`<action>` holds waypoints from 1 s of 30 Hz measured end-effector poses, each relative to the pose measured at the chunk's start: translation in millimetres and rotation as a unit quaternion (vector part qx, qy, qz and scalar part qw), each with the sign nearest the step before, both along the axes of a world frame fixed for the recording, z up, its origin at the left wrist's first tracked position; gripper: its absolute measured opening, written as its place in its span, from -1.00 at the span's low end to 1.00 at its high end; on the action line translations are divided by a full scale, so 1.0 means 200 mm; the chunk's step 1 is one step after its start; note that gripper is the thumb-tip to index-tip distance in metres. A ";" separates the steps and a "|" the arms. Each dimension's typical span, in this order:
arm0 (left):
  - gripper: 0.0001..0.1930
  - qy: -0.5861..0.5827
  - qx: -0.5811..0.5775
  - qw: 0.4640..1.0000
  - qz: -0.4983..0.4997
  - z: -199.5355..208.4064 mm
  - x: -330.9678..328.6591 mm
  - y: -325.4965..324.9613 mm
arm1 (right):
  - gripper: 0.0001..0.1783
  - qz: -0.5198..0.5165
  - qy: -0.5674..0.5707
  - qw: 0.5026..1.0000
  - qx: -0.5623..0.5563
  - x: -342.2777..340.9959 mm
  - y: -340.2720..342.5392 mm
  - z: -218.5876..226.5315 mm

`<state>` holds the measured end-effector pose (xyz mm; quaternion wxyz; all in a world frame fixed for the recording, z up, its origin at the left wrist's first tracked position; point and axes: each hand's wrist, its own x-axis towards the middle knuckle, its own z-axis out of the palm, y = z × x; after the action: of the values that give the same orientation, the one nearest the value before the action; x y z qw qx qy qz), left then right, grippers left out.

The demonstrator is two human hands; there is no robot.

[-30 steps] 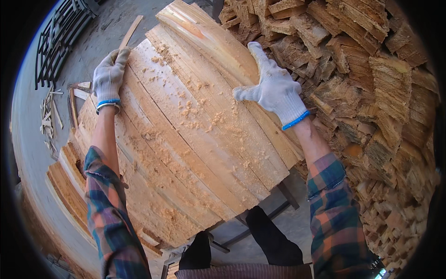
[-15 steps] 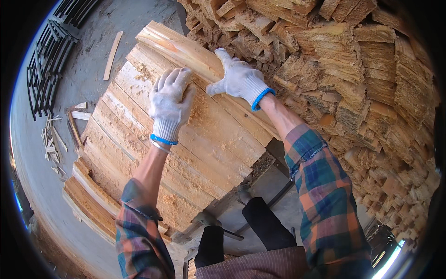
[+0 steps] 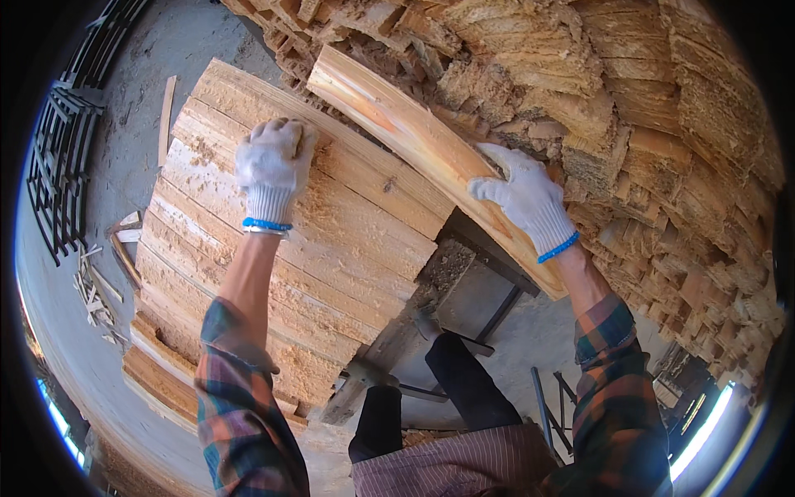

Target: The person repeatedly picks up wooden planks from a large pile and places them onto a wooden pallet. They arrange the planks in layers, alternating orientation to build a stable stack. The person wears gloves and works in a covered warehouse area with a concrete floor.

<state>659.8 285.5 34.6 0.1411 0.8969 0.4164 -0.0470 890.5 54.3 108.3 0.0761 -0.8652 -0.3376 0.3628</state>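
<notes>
My right hand [image 3: 527, 197], in a white knit glove with a blue cuff, grips a long pale wooden board [image 3: 414, 139] by its right part, thumb and fingers spread over its upper face. The board stands apart from the row of planks, slanting along their far right edge beside the stacked wood. My left hand [image 3: 276, 161], gloved alike, is closed over the planks [image 3: 356, 240], which lie side by side and are strewn with sawdust. Something tan shows between its thumb and fingers, mostly hidden, so I cannot make out what it is.
Rough wooden boards [image 3: 654, 149] are piled high along the right. More planks [image 3: 166, 381] lie low at the left. Black metal frames [image 3: 62, 157], a loose strip [image 3: 167, 120] and wood scraps [image 3: 95, 290] rest on the concrete floor. Dark supports [image 3: 497, 319] show beneath the planks.
My right hand has moved the board right, off the planks, opening a gap beside them. My left hand stays closed over the planks. The whole view has shifted somewhat.
</notes>
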 end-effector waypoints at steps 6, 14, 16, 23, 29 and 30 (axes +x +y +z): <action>-0.52 -0.016 0.135 0.979 -0.154 -0.10 0.22 0.19 | -0.23 -0.079 0.106 0.990 0.043 -0.02 -0.44 0.04; -0.47 0.071 0.130 0.973 -0.177 -0.13 0.25 0.15 | -0.26 0.032 0.100 0.994 0.004 0.15 -0.22 0.08; -0.46 0.011 0.201 0.966 -0.160 -0.19 0.19 0.17 | -0.25 0.133 -0.013 0.991 -0.018 0.07 -0.12 0.02; -0.52 -0.001 0.220 0.962 -0.159 -0.21 0.19 0.15 | -0.27 0.114 0.031 0.993 -0.009 0.09 -0.07 0.02; -0.48 0.013 0.251 0.951 -0.182 -0.30 0.16 0.22 | -0.23 0.067 0.117 0.990 0.031 0.09 -0.16 -0.04; -0.49 0.028 0.229 0.957 -0.177 -0.27 0.16 0.21 | -0.22 0.047 0.135 0.990 0.015 0.07 -0.19 0.00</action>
<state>692.3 327.8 -20.2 -0.0908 0.9628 0.2544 0.0001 905.5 16.4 107.8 0.1167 -0.7905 -0.3699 0.4741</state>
